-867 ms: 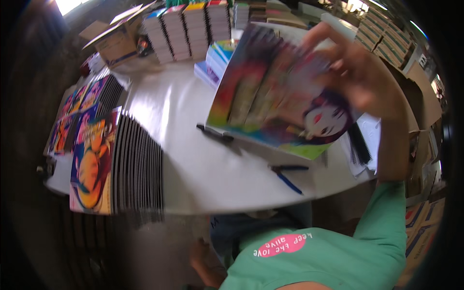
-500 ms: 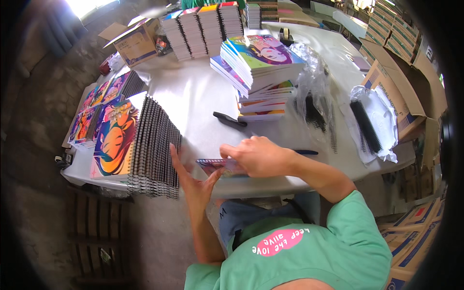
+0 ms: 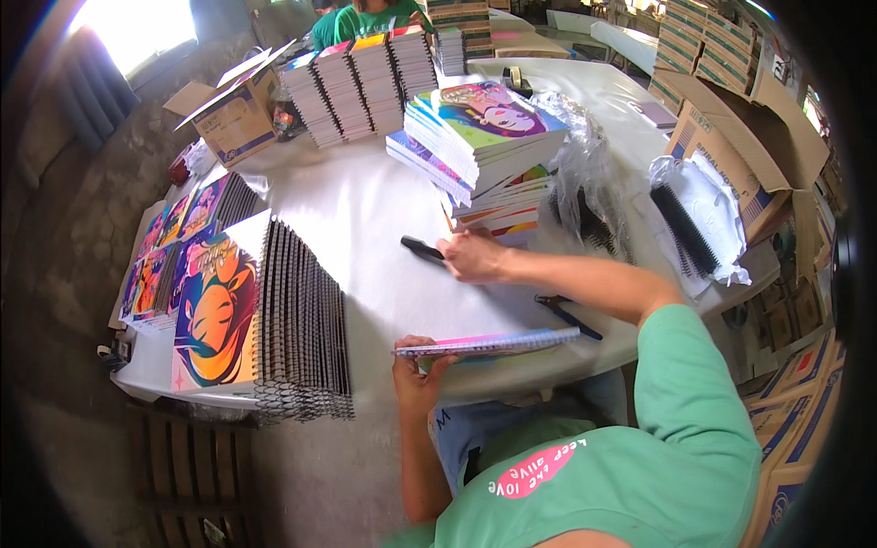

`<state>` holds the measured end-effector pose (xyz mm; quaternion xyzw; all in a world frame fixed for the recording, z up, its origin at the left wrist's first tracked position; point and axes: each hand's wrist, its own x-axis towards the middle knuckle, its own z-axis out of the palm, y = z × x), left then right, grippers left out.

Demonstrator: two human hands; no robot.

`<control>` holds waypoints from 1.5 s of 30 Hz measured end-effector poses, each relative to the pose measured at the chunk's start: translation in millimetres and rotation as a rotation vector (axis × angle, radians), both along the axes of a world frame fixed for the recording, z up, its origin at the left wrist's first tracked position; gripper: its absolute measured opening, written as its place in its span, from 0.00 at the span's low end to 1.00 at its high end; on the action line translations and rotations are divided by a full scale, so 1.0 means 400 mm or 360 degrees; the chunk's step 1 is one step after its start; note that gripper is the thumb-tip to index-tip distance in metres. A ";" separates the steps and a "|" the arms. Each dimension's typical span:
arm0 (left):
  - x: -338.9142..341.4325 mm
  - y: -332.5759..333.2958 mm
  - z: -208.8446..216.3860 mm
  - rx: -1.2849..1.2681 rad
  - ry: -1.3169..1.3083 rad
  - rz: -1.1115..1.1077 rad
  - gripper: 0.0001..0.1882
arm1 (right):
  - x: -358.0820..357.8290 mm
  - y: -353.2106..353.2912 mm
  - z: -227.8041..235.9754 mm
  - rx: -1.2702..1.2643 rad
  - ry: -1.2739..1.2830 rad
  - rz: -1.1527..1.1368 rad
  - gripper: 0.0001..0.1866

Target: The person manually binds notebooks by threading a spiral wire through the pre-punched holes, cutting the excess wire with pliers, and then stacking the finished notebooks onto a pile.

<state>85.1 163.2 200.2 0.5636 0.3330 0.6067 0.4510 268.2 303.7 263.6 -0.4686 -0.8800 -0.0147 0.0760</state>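
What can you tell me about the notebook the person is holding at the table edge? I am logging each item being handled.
The notebook is thin, seen nearly edge-on, with a pink and light-blue cover and a greenish underside. It lies roughly flat at the near edge of the white table, its long side running left to right. The left hand grips its left end, fingers curled over the top. The right hand is away from it, by a black tool. No spiral binding is clearly visible on it.

White table (image 3: 365, 228) carries notebook stacks (image 3: 484, 137), black marker (image 3: 422, 248), pliers (image 3: 566, 315).
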 end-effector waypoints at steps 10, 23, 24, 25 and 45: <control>0.048 0.036 -0.020 0.0014 -0.0038 0.0355 0.23 | 0.217 -0.039 0.117 -0.1773 0.1792 0.0576 0.40; 0.053 -0.013 -0.006 -0.0084 0.0404 0.0226 0.38 | 0.131 -0.397 -0.104 -0.0724 0.2241 -0.0623 0.12; 0.070 -0.024 0.028 0.0235 0.0756 0.0632 0.41 | 0.143 -0.401 -0.113 -0.0724 0.2227 -0.0606 0.12; 0.094 -0.034 0.079 0.0562 0.1096 0.1042 0.44 | 0.156 -0.403 -0.117 -0.0719 0.2209 -0.0588 0.12; 0.310 0.029 0.208 0.1156 0.1431 0.0234 0.11 | 0.801 -0.022 -0.154 0.0179 0.0485 -0.1979 0.18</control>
